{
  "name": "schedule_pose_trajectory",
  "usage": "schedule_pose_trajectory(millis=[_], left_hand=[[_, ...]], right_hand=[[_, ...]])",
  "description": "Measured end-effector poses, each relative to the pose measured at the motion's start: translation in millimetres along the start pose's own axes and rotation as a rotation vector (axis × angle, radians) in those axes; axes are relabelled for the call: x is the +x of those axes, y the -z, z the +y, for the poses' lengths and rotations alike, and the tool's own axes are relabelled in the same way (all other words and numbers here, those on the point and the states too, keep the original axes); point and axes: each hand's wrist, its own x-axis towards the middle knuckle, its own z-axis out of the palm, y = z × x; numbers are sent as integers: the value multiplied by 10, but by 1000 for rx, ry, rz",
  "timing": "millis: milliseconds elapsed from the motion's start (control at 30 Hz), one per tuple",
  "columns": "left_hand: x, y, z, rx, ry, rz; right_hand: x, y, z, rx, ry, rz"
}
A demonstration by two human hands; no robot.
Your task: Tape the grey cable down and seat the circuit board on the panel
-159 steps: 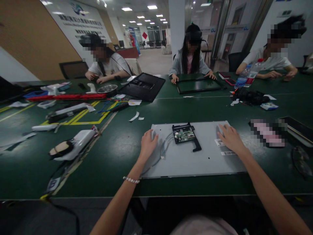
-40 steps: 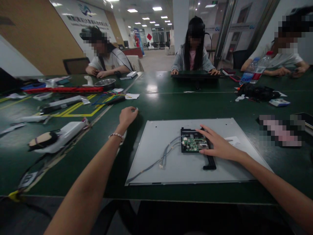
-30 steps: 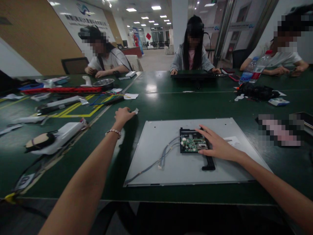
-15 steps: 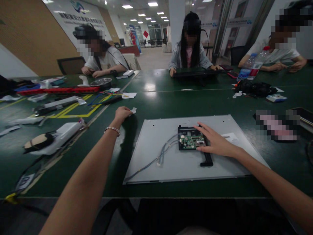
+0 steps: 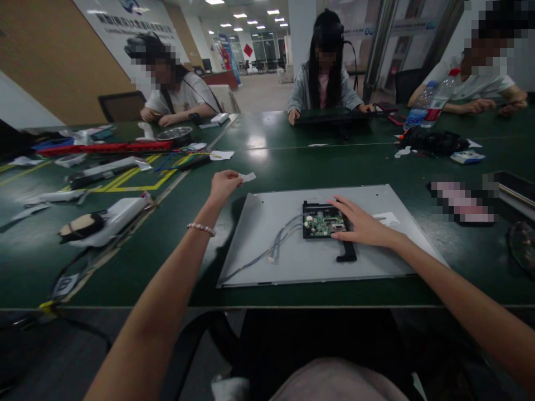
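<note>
A grey metal panel lies flat on the green table in front of me. On it sits a green circuit board in a black bracket, with grey cables trailing to the left. My right hand rests on the right side of the board, fingers stretched out. My left hand is raised just past the panel's far left corner and pinches a small white strip of paper.
Tools, a white device and yellow floor-tape lines lie to the left. A dark tray and a black object sit at the right. Three other people sit across the table; one holds a black frame. Water bottles stand at the far right.
My left hand left the panel, reached to the far left, picked up the white paper strip and now brings it toward the panel. My right hand moved from the panel's right side onto the board.
</note>
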Motion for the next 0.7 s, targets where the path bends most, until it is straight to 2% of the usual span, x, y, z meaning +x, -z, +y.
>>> schedule_pose_trajectory(millis=[133,233,300,533,700], left_hand=[[-420,-77,264,-112,-40,-154],[-681,-145,317,-106,-57,-317],[-806,-182,307,-57,-95,-360],[-962,-179,186,224,-312,-277],[-951,-178,115,268,-365,-234]], right_hand=[[-23,9,6,10,4,2],[-46,20,-9,24,8,8],[-62,29,-20,25,12,13],[-90,43,-21,57,22,11],[-94,43,-10,78,13,8]])
